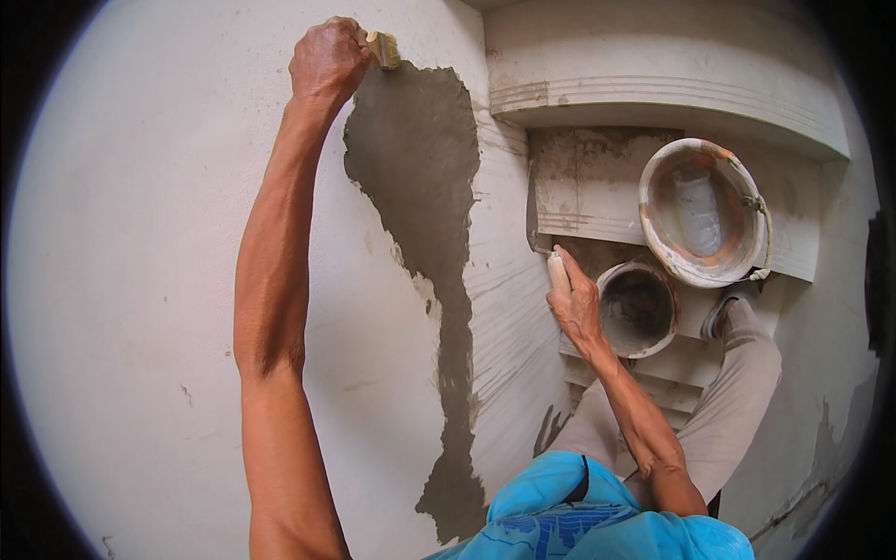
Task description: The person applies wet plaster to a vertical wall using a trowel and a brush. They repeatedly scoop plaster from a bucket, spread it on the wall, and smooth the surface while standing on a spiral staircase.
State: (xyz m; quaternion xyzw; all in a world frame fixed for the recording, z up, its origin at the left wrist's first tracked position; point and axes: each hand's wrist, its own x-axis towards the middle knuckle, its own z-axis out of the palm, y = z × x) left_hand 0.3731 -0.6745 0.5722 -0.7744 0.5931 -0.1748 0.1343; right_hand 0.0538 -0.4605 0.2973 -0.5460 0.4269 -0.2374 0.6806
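Note:
High on the white wall, my left hand [329,58] is closed around a flat paintbrush [384,50]. Its pale bristles are at the upper edge of a dark grey mortar patch [415,140], which narrows downward into a long strip. Lower and to the right, my right hand [577,303] grips the pale handle of a trowel [558,273]. The trowel's thin blade points up and away and shows nearly edge-on, apart from the patch. Just right of this hand stands a small round bucket [638,310] with dark grey residue inside.
A larger bucket [653,224] with a wire handle holds water or a thin liquid and stands on the stairs [597,219]. A pale ledge [672,93] juts out above them. My legs [737,392] straddle the lower steps, and another wall [840,308] rises on the right.

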